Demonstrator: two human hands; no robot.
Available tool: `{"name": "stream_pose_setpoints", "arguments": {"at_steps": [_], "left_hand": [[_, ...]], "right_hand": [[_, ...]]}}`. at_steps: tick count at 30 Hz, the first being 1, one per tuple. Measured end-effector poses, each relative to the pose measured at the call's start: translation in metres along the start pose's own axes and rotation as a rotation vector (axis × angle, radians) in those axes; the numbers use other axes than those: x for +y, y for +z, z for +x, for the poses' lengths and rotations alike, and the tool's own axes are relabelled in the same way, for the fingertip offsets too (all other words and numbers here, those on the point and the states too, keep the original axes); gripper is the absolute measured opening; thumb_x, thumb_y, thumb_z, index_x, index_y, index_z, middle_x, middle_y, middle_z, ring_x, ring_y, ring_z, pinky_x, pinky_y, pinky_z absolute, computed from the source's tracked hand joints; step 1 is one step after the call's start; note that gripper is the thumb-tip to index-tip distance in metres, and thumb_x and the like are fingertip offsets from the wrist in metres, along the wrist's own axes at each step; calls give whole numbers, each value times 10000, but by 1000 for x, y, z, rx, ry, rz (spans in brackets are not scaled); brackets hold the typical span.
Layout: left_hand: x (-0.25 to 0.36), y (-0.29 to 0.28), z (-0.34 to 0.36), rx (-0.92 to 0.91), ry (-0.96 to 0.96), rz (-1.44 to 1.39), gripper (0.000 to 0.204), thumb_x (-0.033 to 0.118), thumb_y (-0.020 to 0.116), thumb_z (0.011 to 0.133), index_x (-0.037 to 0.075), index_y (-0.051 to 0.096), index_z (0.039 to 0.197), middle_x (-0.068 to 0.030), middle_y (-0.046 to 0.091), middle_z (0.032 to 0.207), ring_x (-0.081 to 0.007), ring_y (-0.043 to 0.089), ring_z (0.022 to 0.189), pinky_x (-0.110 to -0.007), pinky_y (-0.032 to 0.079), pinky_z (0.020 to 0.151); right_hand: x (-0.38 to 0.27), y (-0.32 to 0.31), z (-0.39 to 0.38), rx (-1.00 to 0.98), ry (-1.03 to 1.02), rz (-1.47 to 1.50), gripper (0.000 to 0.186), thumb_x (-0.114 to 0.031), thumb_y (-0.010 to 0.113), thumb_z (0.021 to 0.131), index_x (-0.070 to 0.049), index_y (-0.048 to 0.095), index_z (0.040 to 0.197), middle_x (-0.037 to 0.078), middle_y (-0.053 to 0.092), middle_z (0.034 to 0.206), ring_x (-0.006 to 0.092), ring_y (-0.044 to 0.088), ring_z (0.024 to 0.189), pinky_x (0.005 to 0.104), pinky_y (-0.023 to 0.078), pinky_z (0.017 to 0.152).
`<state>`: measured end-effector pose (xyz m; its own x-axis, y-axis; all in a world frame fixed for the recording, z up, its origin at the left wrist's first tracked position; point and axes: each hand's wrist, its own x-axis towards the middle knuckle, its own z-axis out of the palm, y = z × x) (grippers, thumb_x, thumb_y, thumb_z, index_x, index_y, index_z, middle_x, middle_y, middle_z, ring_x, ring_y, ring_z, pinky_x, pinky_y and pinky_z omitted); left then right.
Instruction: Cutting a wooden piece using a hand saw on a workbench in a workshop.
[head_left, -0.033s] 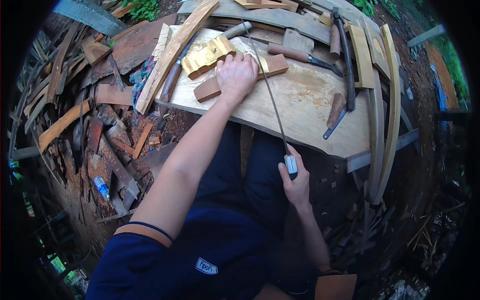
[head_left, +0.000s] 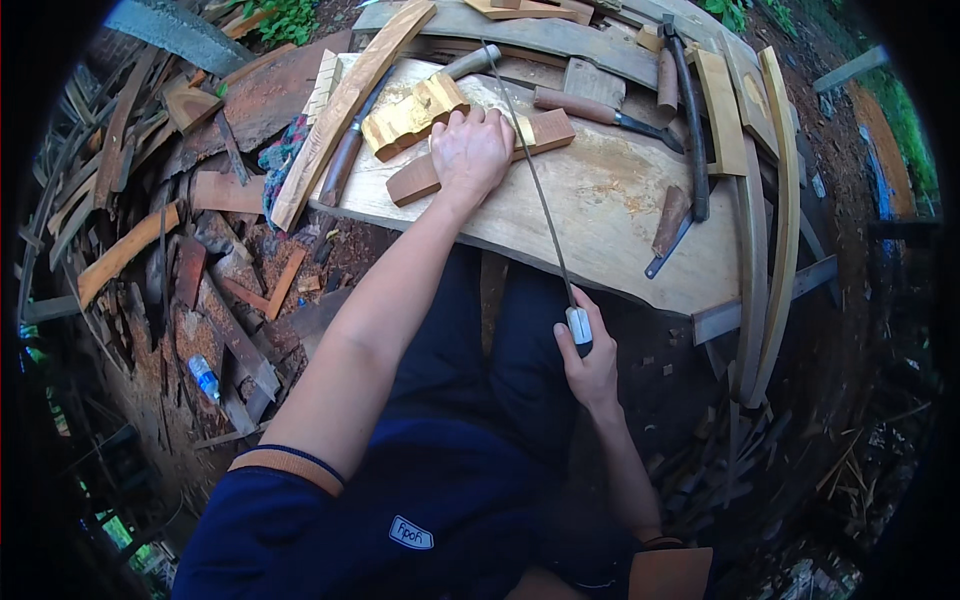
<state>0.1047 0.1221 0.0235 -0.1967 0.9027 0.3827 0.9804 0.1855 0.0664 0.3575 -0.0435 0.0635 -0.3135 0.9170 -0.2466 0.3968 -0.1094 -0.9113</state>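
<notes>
Wooden bench [head_left: 590,220] unchanged — left fingers [head_left: 476,120] clasp brown block [head_left: 548,133]; right fingers [head_left: 592,312] grip pale tool handle [head_left: 579,325].

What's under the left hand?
A brown wooden bar, its ends showing on either side of the left hand. The bar's middle and the pale board directly beneath it are covered.

Table [head_left: 590,240] of pale wood, its top strewn with shavings right of centre. At left it carries one long wooden strip [head_left: 335,135], one brown-handled blade [head_left: 343,168] beside it, one yellow shaped piece [head_left: 405,122] and one reddish-brown block [head_left: 552,132], aslant. At right lie one wooden-handled chisel [head_left: 580,103], one short-handled narrow blade [head_left: 671,222] and one dark-handled hammer [head_left: 696,150].
</notes>
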Motion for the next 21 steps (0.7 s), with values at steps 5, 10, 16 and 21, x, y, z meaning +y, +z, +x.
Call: {"name": "stream_pose_setpoints", "arguments": {"at_steps": [5, 10, 16, 21], "left_hand": [[-1, 2, -1, 39, -15, -8, 295, 300, 498, 955, 108, 707, 876, -71, 699, 862, -257, 654, 824, -430, 476, 729], [6, -3, 0, 7, 6, -6, 310, 303, 465, 980, 111, 691, 889, -61, 699, 890, -254, 661, 833, -430, 488, 732], [5, 6, -1, 51, 8, -26, 284, 281, 519, 943, 109, 706, 815, -61, 702, 836, -252, 647, 804, -430, 457, 715], [-2, -2, -1, 34, 21, -1, 307, 302, 472, 981, 108, 679, 864, -58, 698, 857, -257, 655, 833, -436, 488, 730]], "right_hand": [[-10, 2, 0, 14, 6, -29, 491, -105, 622, 937, -67, 498, 1411, 227, 644, 1259, 340, 641, 1173, 379, 501, 962], [-7, 12, 40, 64, -119, 26, 480, -144, 632, 941, -65, 503, 1397, 248, 644, 1228, 391, 623, 1169, 395, 504, 948], [-2, 12, 33, 84, -106, 5, 476, -146, 632, 942, -70, 509, 1396, 247, 653, 1210, 394, 627, 1157, 395, 508, 936], [6, -5, -5, 6, -72, 17, 493, -108, 634, 931, -59, 508, 1405, 232, 668, 1194, 342, 652, 1148, 378, 515, 918]]}}
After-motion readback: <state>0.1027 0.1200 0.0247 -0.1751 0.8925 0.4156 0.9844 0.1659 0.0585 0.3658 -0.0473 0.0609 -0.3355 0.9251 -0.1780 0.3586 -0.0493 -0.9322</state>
